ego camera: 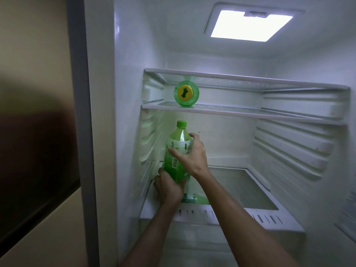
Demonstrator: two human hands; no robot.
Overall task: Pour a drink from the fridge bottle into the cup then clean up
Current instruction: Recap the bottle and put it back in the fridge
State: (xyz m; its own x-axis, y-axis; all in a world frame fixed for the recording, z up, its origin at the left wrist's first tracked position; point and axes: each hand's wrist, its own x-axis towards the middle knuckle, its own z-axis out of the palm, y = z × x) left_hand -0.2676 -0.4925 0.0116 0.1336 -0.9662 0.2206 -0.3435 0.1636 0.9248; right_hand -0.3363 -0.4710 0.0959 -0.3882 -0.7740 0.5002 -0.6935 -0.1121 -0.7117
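A large green plastic bottle (176, 151) with a green cap stands upright at the left of the open fridge, just above the lower glass shelf (250, 189). My right hand (189, 154) grips its middle around the label, thumb in front and fingers behind. My left hand (167, 186) holds the bottom of the bottle from below and the left. The bottle looks full of green drink. No cup is in view.
A second green bottle (186, 93) lies on its side on the upper shelf, yellow cap toward me. The fridge's left wall (127, 112) is close beside the held bottle. A lamp (250, 26) glows in the ceiling. Ribbed rails line the right wall.
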